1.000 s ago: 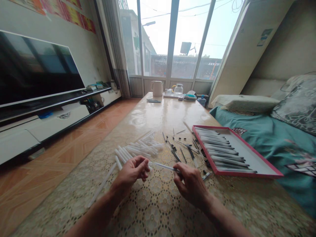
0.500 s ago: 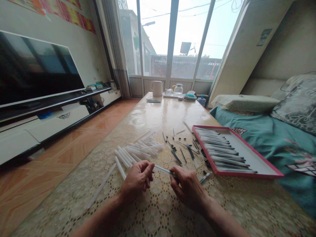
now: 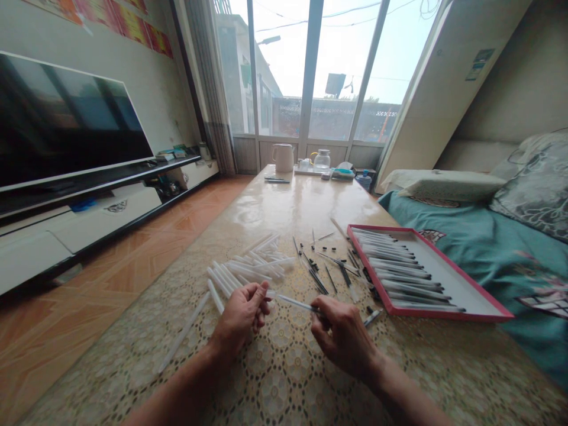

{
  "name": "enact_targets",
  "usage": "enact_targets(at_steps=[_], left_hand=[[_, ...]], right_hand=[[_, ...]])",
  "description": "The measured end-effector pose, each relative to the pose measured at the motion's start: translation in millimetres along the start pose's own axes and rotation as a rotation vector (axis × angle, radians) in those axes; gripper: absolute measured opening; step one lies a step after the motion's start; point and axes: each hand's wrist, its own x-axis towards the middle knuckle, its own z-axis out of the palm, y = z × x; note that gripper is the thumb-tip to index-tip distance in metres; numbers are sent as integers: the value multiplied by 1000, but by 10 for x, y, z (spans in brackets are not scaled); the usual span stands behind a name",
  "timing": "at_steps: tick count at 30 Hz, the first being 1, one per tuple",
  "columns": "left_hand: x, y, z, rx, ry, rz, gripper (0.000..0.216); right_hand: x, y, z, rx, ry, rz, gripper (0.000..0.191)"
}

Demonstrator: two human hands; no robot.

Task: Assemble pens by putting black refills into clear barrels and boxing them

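My left hand [image 3: 242, 316] and my right hand [image 3: 339, 334] are closed on the two ends of one thin pen part [image 3: 290, 302], held level just above the table [image 3: 284, 378]. The left fingers pinch its pale barrel end; the right fingers pinch the other end. Right behind the left hand lies a heap of white pen barrels [image 3: 248, 269]. Several dark refills and small caps [image 3: 322, 269] are scattered beyond the right hand. A red-edged tray [image 3: 461, 290] with several finished pens in a row sits to the right.
A white jug [image 3: 283, 157], a glass jar [image 3: 322, 160] and small items stand at the table's far end. A television [image 3: 66, 124] on a low stand is at the left. A teal-covered couch [image 3: 510, 260] with cushions runs along the right.
The two hands came closer together half a second ago, then eased slightly apart, still holding the same pen part. The view shifted a little.
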Motion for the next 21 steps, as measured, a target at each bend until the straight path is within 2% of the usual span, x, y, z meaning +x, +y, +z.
enact_targets(at_steps=[6,11,16,21], left_hand=[[-8,-29,19,111,-78,29,47],[-64,1,39,146,-185,7,49],[-98,-9,86,151,-190,50,48],[-97,-79,95,197,-170,155,46]], right_hand=[[-16,29,44,-56,-33,-51,12],[-3,32,52,-259,-47,-126,21],[22,-40,48,-355,7,-218,22],[5,-52,43,-313,-38,-145,22]])
